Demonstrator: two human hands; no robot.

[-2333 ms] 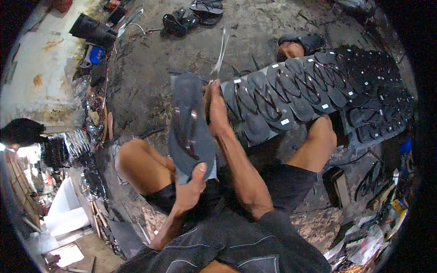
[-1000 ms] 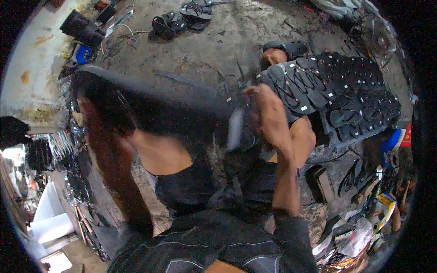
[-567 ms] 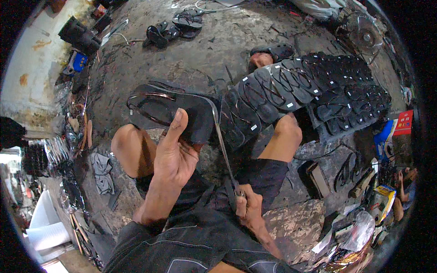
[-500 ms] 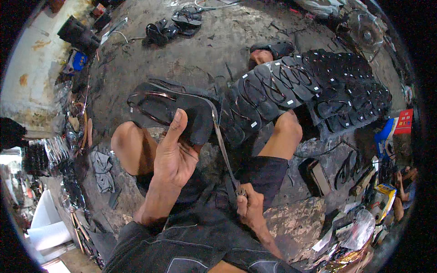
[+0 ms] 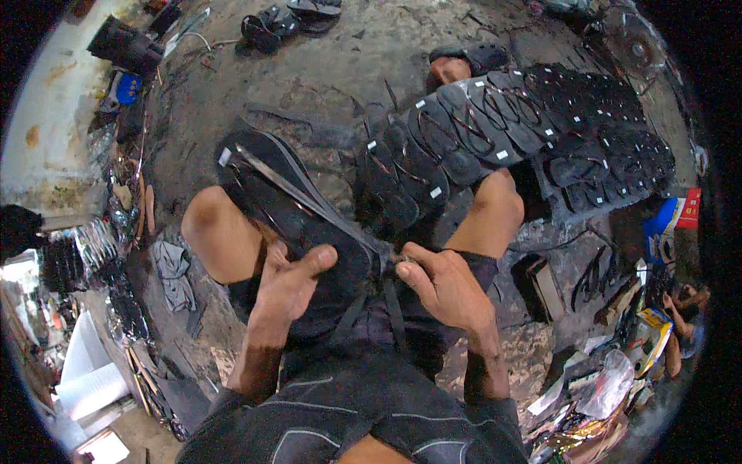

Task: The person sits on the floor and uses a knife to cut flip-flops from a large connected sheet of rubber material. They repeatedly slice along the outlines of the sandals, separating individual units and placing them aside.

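My left hand grips the near part of a black flip-flop from its left side, thumb on top and the other fingers mostly hidden beneath. The flip-flop is held above my lap, its far end pointing up and left, with a small white label there. A long, thin knife lies along the flip-flop, its blade toward the far end. My right hand is closed at the near end of the sole, around what looks like the knife's handle. Dark narrow strips hang below, close to my right hand.
Rows of black flip-flops with white labels cover the floor at the right. Other footwear lies at the far left. A fan stands far right, with a whetstone-like block nearer. Another person's hand shows at the right edge.
My right hand has moved up from my lap to the near end of the flip-flop. The knife now lies along the flip-flop instead of pointing up at its edge. The flip-flop has turned and tilted.
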